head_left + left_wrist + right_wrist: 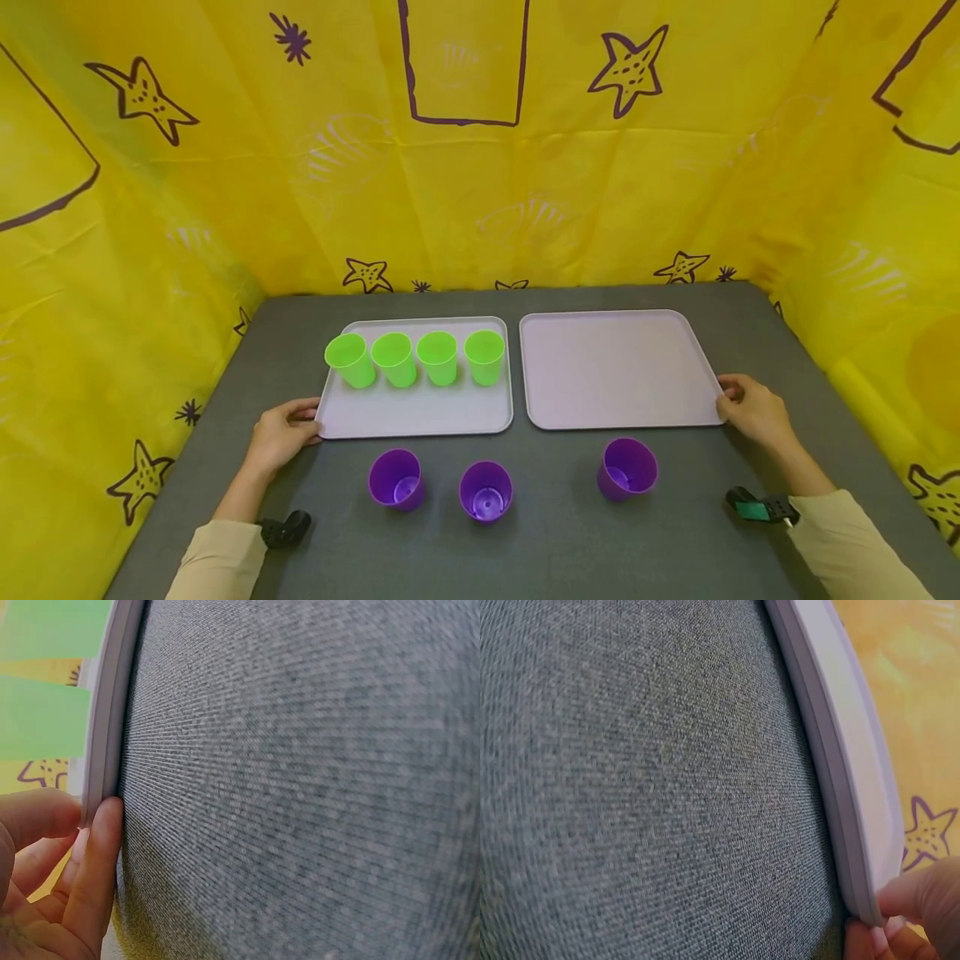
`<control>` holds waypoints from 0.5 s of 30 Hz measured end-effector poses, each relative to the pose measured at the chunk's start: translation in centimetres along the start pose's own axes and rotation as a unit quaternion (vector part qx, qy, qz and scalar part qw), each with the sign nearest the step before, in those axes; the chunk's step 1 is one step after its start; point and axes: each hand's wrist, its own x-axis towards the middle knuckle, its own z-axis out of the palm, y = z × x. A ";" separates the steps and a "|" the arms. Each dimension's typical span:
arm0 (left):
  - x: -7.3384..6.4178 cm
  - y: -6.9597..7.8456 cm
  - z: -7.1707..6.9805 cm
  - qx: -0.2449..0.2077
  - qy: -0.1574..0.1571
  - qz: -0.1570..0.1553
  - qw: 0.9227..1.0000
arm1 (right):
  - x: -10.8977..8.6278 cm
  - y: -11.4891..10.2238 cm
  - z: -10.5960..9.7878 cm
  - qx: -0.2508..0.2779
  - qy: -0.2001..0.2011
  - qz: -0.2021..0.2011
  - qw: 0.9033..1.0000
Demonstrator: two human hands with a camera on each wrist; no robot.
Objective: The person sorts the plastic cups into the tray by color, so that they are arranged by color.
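My left hand pinches the left edge of a pale tray, thumb on top and fingers beneath, as the left wrist view shows. Several bright green cups stand in a row along that tray's far half. On the other side, my right hand pinches the near right corner of a second pale tray; its thumb presses the rim from above. Nothing lies on this second tray. Both trays sit side by side with a narrow gap between them.
Nearer than the trays, three purple cups stand on the dark grey table: one at left, a middle cup, and a right cup. A yellow patterned cloth hangs behind and along both sides.
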 end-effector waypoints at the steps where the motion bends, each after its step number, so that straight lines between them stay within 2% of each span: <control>1: 0.0 0.0 0.0 0.000 0.000 0.001 1.000 | 0.0 0.0 0.0 0.000 -0.002 0.003 1.000; 9: -0.8 0.4 -0.6 0.021 0.017 0.018 0.999 | -0.1 0.0 0.0 0.003 -0.011 0.014 1.000; 15: -2.0 1.4 -1.4 0.047 0.026 0.055 0.997 | -0.1 -0.1 -0.2 0.010 -0.016 0.012 1.000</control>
